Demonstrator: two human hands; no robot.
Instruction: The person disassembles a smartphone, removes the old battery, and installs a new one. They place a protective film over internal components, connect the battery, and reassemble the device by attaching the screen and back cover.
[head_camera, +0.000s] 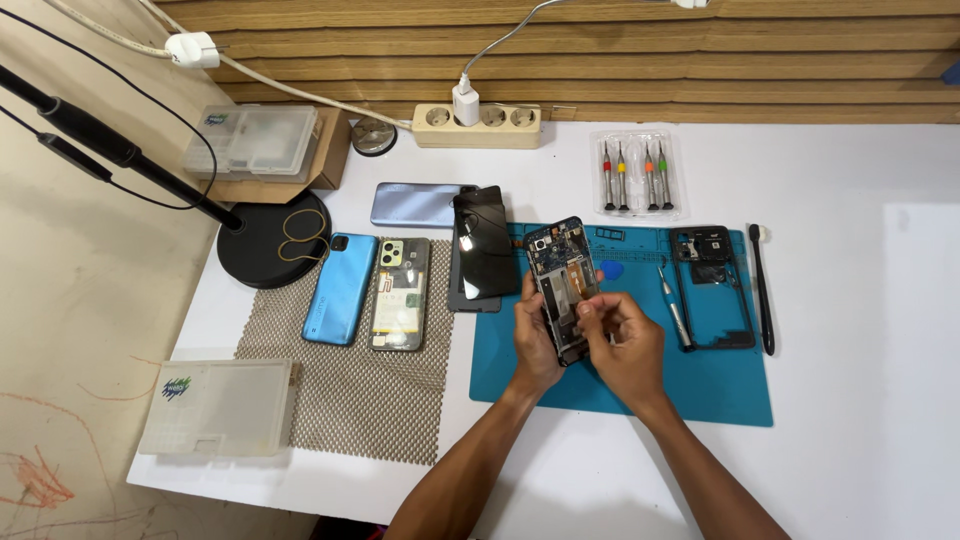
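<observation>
An opened phone (560, 275) with its back off and circuit board showing is held above the blue work mat (730, 385). My left hand (533, 342) grips its lower left side. My right hand (622, 343) has its fingertips pinched on the phone's middle right area; whether a small part is in them is hidden. On the mat to the right lie a grey-handled screwdriver (676, 308) and a black phone frame (715, 285).
A black phone screen (484, 243), a lilac phone (415, 204), a blue phone (341, 289) and a clear-cased phone (401, 293) lie left, partly on a mesh mat (370, 400). A screwdriver set (634, 173), power strip (478, 126), lamp base (272, 242), black tool (761, 288) and plastic boxes (220, 407) stand around.
</observation>
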